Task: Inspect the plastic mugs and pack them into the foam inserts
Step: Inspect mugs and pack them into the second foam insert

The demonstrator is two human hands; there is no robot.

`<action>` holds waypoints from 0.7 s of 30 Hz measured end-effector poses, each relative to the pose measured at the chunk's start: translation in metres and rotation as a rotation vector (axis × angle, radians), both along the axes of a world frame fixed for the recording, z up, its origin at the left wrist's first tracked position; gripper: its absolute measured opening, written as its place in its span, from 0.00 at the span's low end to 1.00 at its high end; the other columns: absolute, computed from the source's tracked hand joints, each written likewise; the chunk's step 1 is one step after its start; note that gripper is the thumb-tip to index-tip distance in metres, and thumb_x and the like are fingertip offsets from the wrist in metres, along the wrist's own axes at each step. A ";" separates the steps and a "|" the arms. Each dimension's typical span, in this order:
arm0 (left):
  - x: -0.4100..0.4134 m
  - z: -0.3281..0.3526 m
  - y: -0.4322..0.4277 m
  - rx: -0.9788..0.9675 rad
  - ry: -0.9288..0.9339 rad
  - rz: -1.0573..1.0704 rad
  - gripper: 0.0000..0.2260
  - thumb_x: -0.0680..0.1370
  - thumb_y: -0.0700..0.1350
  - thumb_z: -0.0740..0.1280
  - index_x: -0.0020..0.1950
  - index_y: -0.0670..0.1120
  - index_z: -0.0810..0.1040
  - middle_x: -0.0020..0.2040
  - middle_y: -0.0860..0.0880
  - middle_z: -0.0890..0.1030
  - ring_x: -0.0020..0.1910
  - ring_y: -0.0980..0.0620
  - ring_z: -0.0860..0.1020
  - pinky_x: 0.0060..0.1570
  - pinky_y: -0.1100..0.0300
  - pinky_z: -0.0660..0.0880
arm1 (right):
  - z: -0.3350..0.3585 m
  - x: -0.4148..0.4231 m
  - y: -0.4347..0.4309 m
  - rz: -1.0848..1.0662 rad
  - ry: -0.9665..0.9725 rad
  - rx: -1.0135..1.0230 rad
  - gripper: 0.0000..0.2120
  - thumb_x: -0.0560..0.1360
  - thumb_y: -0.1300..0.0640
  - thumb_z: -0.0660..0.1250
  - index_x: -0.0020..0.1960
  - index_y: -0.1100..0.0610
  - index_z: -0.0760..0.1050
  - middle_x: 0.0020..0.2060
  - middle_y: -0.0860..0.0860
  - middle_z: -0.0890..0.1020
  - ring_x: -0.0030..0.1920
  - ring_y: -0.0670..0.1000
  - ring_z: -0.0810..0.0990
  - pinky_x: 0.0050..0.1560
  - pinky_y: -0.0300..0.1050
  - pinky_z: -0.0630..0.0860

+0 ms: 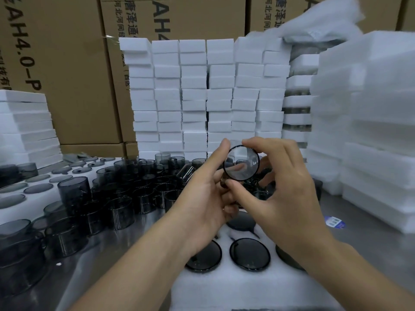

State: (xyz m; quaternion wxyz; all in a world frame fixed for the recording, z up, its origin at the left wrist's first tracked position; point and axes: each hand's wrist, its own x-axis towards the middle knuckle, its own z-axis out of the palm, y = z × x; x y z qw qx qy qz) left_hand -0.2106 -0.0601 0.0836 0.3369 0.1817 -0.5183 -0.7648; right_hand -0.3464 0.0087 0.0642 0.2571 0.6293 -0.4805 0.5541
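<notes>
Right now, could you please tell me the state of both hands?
Left hand: holds the mug.
Right hand: pinches the same mug at its rim.

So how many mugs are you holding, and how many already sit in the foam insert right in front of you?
Held mug, in left hand and right hand: 1
Seated mugs in foam insert: 4 showing, two partly hidden by the hands
Total: 5

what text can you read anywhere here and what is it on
"AH4.0-P", sideways, cut off: left carton
"AH4", "唐泽通", "河北河间", sideways, cut off: middle carton
"唐泽", "河北河间", cut off: right carton
Blue sticker: too blurred to read
</notes>
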 end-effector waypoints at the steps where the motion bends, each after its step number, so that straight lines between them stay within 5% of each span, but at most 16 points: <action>1: 0.000 -0.001 0.000 -0.012 0.005 0.001 0.29 0.74 0.70 0.72 0.56 0.45 0.86 0.32 0.53 0.74 0.30 0.55 0.71 0.37 0.57 0.63 | 0.000 0.000 0.000 -0.001 -0.010 -0.013 0.28 0.72 0.49 0.78 0.70 0.45 0.74 0.61 0.39 0.73 0.54 0.42 0.80 0.50 0.36 0.79; 3: 0.001 -0.003 -0.001 -0.011 0.051 -0.020 0.28 0.76 0.69 0.69 0.58 0.46 0.87 0.37 0.52 0.77 0.32 0.54 0.73 0.38 0.56 0.64 | 0.002 0.003 0.003 0.039 -0.093 -0.018 0.28 0.71 0.54 0.81 0.67 0.45 0.74 0.59 0.40 0.76 0.53 0.44 0.82 0.51 0.36 0.79; 6: 0.004 -0.002 -0.004 0.040 0.133 -0.023 0.20 0.77 0.64 0.68 0.48 0.48 0.87 0.46 0.50 0.83 0.39 0.52 0.78 0.38 0.57 0.66 | 0.011 0.011 0.007 0.339 -0.549 0.059 0.24 0.71 0.58 0.82 0.62 0.47 0.76 0.56 0.43 0.85 0.48 0.49 0.88 0.46 0.38 0.83; 10: 0.005 -0.001 -0.005 -0.030 0.104 0.013 0.21 0.77 0.61 0.69 0.61 0.49 0.89 0.55 0.50 0.86 0.46 0.54 0.81 0.49 0.56 0.73 | 0.024 0.018 0.011 0.776 -1.170 0.350 0.28 0.70 0.44 0.77 0.63 0.60 0.81 0.53 0.57 0.89 0.51 0.54 0.90 0.44 0.41 0.85; 16: 0.003 -0.003 -0.005 -0.154 0.044 0.046 0.25 0.80 0.67 0.66 0.66 0.51 0.87 0.61 0.52 0.87 0.55 0.54 0.81 0.59 0.54 0.75 | 0.020 0.024 0.009 0.825 -1.282 0.535 0.31 0.73 0.37 0.73 0.62 0.62 0.80 0.52 0.58 0.89 0.47 0.54 0.90 0.39 0.43 0.85; 21: 0.003 -0.002 -0.003 -0.208 0.041 0.077 0.25 0.79 0.68 0.67 0.65 0.52 0.87 0.61 0.55 0.87 0.47 0.59 0.81 0.55 0.57 0.74 | 0.019 0.023 0.010 0.878 -1.210 0.479 0.29 0.71 0.44 0.79 0.65 0.60 0.81 0.54 0.60 0.88 0.49 0.55 0.89 0.42 0.44 0.85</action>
